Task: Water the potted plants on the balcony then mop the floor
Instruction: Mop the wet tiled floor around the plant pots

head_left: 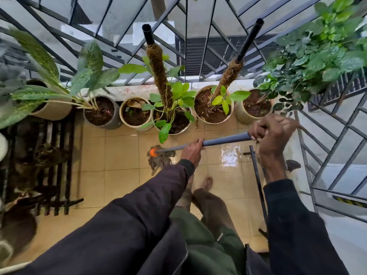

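Observation:
A grey mop handle (224, 141) slants from upper right down to an orange collar (153, 152) and a dark stringy mop head (160, 160) lying on the wet beige floor tiles (119, 155). My left hand (192, 150) grips the handle low down, close to the mop head. My right hand (272, 135) grips the handle's upper end. A row of potted plants (172, 114) stands along the railing just beyond the mop, two of them with moss poles (158, 76).
A dark slatted plant stand (51, 165) fills the left side. A thin black metal frame (258, 175) stands at my right. The black grille railing (198, 36) bounds the far side and the right. My bare feet (206, 181) are on the tiles behind the mop.

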Motion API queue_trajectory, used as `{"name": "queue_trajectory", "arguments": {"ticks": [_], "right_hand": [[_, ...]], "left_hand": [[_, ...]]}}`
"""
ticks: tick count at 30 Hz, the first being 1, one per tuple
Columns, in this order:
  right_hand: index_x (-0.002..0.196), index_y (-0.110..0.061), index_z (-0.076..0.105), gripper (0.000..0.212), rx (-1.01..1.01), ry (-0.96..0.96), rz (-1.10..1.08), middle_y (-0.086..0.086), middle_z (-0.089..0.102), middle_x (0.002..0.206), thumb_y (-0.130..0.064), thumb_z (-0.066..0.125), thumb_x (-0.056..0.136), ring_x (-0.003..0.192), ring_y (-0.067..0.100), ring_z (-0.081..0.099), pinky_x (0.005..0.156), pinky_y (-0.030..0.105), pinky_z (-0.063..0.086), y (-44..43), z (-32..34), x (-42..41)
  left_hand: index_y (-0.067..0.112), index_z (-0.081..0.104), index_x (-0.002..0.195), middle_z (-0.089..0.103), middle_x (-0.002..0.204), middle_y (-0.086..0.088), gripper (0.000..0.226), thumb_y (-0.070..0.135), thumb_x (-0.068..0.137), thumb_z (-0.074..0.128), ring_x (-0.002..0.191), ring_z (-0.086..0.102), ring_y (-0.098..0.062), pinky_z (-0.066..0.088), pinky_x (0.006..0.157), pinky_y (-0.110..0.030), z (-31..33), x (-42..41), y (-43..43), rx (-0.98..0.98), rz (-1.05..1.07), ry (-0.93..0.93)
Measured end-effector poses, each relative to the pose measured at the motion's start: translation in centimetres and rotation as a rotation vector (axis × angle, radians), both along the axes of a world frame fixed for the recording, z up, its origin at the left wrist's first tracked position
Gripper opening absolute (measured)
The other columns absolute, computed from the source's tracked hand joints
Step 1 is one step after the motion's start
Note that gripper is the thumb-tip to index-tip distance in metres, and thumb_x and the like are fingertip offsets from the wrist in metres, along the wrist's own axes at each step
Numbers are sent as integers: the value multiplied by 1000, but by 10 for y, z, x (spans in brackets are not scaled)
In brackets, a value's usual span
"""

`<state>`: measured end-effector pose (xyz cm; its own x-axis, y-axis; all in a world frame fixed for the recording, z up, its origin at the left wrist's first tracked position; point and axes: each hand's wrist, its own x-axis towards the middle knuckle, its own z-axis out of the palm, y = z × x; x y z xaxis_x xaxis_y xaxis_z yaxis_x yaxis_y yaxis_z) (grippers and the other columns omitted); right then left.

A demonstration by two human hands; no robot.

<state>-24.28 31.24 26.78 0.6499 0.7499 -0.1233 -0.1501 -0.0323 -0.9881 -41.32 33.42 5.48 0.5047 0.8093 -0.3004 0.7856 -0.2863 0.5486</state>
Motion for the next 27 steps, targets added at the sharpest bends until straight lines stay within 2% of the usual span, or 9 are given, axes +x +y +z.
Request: {"name": "queue_trajectory", "arguments": {"ticks": [1,6,8,11,15,20,22,24,27], "right_hand": [[47,-13,41,38,-9,13,2,-10,30,38,7,45,78,36,12,26,49,25,29,-4,-5,-7],[52,-20,43,42,108,99,107,-10,30,41,14,42,77,38,11,25,53,24,30,-21,-4,-34],[47,-21,40,49,182,67,141,-11,32,42,18,42,77,37,11,27,53,24,30,-16,9,-37],[54,-23,46,52,299,-38,178,-11,33,43,22,43,80,33,15,30,52,26,31,-5,32,-36],[62,-26,52,51,391,-126,265,-17,41,49,18,46,87,38,15,36,52,27,33,3,52,-45],[57,-19,51,39,308,-254,276,-10,45,54,9,50,84,43,20,39,47,36,34,-3,34,-83],[54,-18,50,43,246,-251,232,-9,45,48,13,52,84,40,19,40,49,31,36,-5,25,-92],[48,-21,50,48,223,-229,185,-17,44,45,14,51,80,36,16,39,51,26,36,4,29,-97],[45,-29,50,51,231,-152,110,-14,38,41,11,47,76,32,17,34,47,23,32,25,44,-108]], "left_hand": [[3,55,131,64,113,-22,41,-10,93,48,96,65,-43,49,76,-50,-2,-9,-4,-6,12,20],[7,54,134,62,119,-17,44,-8,92,52,95,64,-44,49,74,-52,-3,-39,-21,6,61,66],[8,54,135,63,120,-17,46,-8,92,52,96,64,-45,48,74,-53,6,-37,-17,18,105,41],[8,53,140,65,121,-21,46,-4,96,51,99,64,-46,49,78,-53,34,-24,-12,52,179,7],[6,57,131,64,119,-18,34,3,98,55,88,64,-47,49,69,-51,48,-14,5,132,208,-107],[3,61,123,65,111,-16,29,2,94,63,79,65,-43,53,60,-48,24,-42,16,188,198,-180],[2,61,119,66,108,-18,30,-1,90,64,77,66,-42,56,59,-46,14,-56,20,184,141,-222],[6,57,117,65,105,-18,25,6,92,61,73,66,-40,56,55,-45,13,-60,28,204,95,-229],[9,54,119,64,104,-17,22,14,97,55,74,64,-41,54,56,-49,15,-64,35,192,98,-211]]}}
